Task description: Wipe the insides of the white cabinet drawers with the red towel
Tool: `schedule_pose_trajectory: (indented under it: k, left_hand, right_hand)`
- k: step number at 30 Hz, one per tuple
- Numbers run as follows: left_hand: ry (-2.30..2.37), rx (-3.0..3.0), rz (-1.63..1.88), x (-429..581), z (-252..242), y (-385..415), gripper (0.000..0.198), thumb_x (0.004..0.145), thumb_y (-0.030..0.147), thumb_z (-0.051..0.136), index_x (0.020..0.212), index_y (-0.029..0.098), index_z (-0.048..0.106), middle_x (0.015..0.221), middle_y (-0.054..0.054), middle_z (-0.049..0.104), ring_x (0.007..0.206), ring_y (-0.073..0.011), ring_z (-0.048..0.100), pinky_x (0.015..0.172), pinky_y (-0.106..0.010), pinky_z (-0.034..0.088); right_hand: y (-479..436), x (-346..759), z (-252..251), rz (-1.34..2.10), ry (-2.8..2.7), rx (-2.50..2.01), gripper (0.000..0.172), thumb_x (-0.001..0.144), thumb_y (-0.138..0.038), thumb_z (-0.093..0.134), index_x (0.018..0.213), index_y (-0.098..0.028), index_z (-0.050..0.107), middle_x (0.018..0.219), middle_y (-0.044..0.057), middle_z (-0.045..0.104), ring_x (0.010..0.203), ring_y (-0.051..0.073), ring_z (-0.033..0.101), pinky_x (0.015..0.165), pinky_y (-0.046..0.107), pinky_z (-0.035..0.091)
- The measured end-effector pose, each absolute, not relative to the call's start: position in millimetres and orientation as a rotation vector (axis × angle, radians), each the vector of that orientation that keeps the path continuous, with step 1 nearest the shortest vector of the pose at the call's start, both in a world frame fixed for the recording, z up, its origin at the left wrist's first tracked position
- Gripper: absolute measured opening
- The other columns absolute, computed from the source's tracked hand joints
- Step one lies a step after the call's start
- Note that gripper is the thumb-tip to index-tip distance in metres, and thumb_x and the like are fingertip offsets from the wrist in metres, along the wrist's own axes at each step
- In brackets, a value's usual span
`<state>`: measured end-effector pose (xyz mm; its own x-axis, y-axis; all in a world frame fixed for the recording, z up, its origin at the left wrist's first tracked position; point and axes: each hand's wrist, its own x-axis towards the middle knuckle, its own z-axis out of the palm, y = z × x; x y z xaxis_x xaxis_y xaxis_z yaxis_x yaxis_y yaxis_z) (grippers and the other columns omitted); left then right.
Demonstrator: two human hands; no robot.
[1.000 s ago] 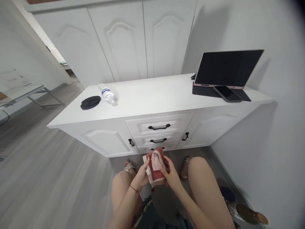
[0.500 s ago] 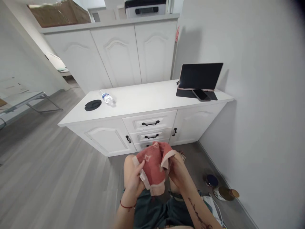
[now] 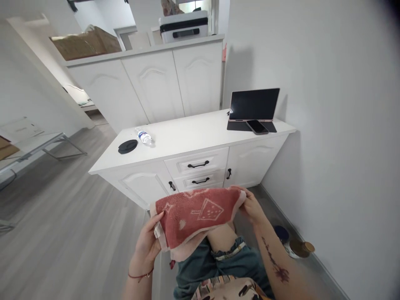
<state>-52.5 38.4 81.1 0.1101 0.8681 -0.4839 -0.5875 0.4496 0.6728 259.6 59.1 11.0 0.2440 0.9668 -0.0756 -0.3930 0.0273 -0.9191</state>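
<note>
A red towel (image 3: 193,214) with a pale border and light line patterns is stretched sideways above my lap. My left hand (image 3: 149,239) grips its left end, the thumb lying on top near a small white label (image 3: 158,230). At the upper right corner, my right hand (image 3: 251,207) pinches the pale edge; part of its fingers is hidden behind the cloth. The towel's lower part droops and folds under toward my knees (image 3: 223,237).
A white cabinet (image 3: 184,137) with drawers stands before me. On it are a black round flat item (image 3: 128,146), a plastic bottle (image 3: 145,136), a tablet (image 3: 254,105) and a phone (image 3: 257,127). A jar with a wooden lid (image 3: 300,248) is on the floor by the right wall.
The bunched towel is now spread out wide. My hands have moved apart, left hand to the left and right hand to the right. The view has tilted slightly upward.
</note>
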Motion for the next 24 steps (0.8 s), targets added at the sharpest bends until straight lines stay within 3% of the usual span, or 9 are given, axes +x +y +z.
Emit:
schedule_pose_trajectory:
  k: [6,11,16,19,24]
  left_hand:
    - [1.07,0.572,0.951,-59.2,80.1,30.7,0.038,0.068,0.025,0.078,0.104,0.016,0.07,0.103,-0.011,0.073,0.102,-0.0291,0.065,0.09,-0.037,0.051]
    - [0.897,0.55,1.142,-43.1,77.6,21.3,0.06,0.068,0.035,0.078,0.124,0.034,0.057,0.113,-0.003,0.069,0.104,-0.0248,0.064,0.089,-0.033,0.05]
    - [0.832,0.715,1.248,-36.5,82.1,31.3,0.051,0.054,0.04,0.084,0.098,0.02,0.07,0.093,-0.006,0.072,0.086,-0.0272,0.067,0.074,-0.031,0.053]
    - [0.752,0.803,1.192,-38.7,91.8,42.0,0.044,0.059,0.04,0.078,0.095,0.015,0.072,0.09,-0.009,0.071,0.08,-0.0257,0.067,0.068,-0.029,0.051]
    - [0.659,1.107,1.077,-36.1,117.6,61.0,0.034,0.065,0.031,0.065,0.092,0.012,0.076,0.096,-0.013,0.07,0.086,-0.0282,0.063,0.073,-0.033,0.047]
  right_hand:
    - [80.0,287.1,50.2,1.149,-0.934,-1.122,0.031,0.062,-0.039,0.076,0.088,-0.022,0.072,0.079,0.001,0.072,0.071,0.017,0.064,0.066,0.028,0.051]
    - [93.3,298.2,65.9,1.16,-1.039,-1.133,0.033,0.064,-0.042,0.073,0.091,-0.023,0.072,0.075,0.001,0.072,0.071,0.02,0.065,0.063,0.03,0.051]
    - [108.0,313.8,71.6,1.174,-1.054,-1.099,0.032,0.062,-0.043,0.075,0.086,-0.024,0.071,0.069,0.001,0.071,0.063,0.019,0.065,0.057,0.028,0.051]
    - [113.7,324.8,77.6,1.181,-1.055,-1.097,0.03,0.061,-0.042,0.077,0.084,-0.024,0.071,0.071,0.001,0.071,0.06,0.017,0.063,0.056,0.028,0.051]
    - [116.8,336.3,84.6,1.192,-0.957,-1.103,0.03,0.057,-0.039,0.08,0.081,-0.024,0.07,0.073,0.0,0.071,0.061,0.016,0.062,0.055,0.026,0.051]
